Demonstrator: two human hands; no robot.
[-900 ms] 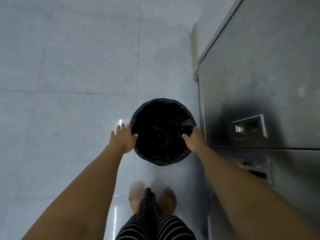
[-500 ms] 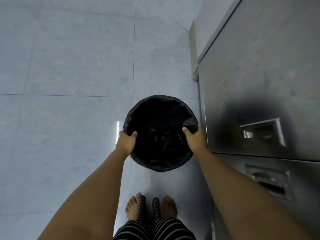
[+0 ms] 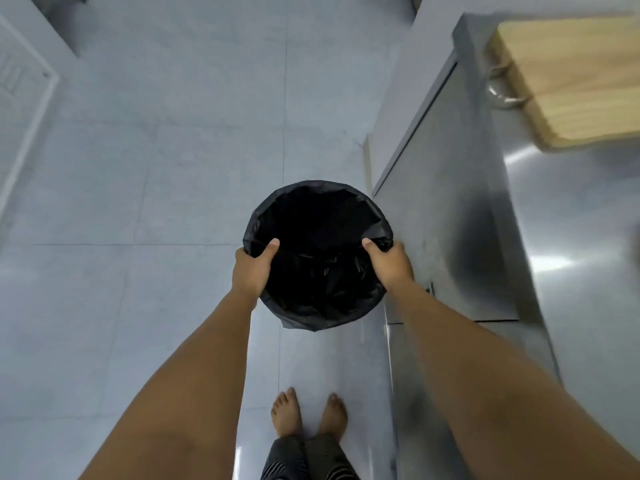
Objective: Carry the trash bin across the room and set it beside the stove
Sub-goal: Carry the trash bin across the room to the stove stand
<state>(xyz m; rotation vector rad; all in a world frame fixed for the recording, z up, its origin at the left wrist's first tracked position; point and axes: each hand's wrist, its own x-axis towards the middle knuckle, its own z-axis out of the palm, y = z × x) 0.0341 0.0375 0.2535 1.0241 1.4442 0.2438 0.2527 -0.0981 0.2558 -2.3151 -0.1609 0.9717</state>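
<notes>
A round trash bin [image 3: 317,216] lined with a black plastic bag is straight in front of me, close to a steel cabinet. My left hand [image 3: 251,270] grips the bin's left rim, thumb inside the liner. On the opposite rim my right hand [image 3: 391,263] holds the same way. The inside of the bin is dark and its base is hidden, so I cannot tell whether it touches the floor. No stove is in view.
A stainless steel cabinet and counter [image 3: 561,237] runs along the right, with a wooden cutting board [image 3: 571,74] on top. Pale grey floor tiles [image 3: 156,185] spread to the left. A white door [image 3: 20,109] stands far left. My bare feet [image 3: 308,414] are below the bin.
Both hands went from touching the bin's sides to gripping its rim. The view has risen, so the countertop and cutting board now show.
</notes>
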